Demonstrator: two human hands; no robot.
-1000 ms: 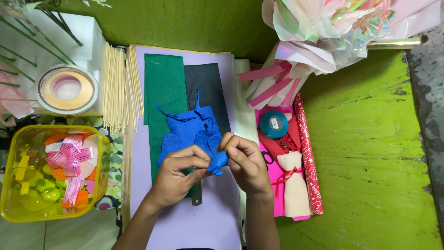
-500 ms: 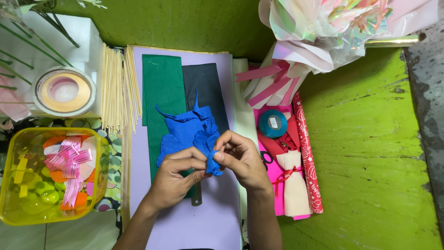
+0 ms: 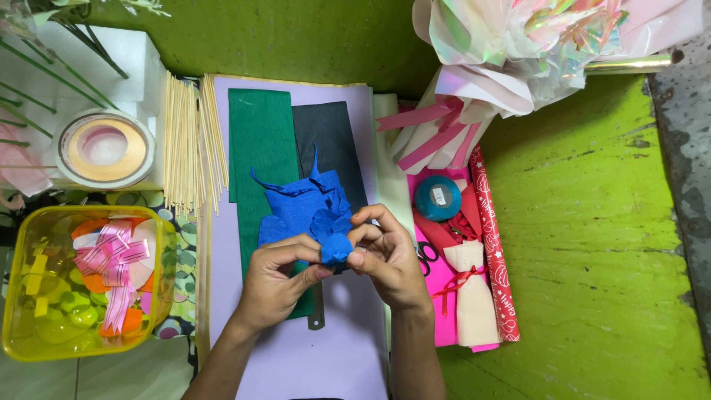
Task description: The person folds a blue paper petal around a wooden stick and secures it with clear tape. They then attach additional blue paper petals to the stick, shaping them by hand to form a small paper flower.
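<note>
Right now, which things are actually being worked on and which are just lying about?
In hand:
left hand
right hand
blue crepe paper, pinched by both

Lying about:
green paper strip
dark paper strip
wooden sticks
tape roll
yellow tub of ribbon bows
teal ribbon spool
red wrapping roll
wrapped bouquet

We see a bright green painted table [image 3: 592, 281], scuffed with dark marks, and a grey worn strip [image 3: 689, 185] along its right edge under even light.
</note>
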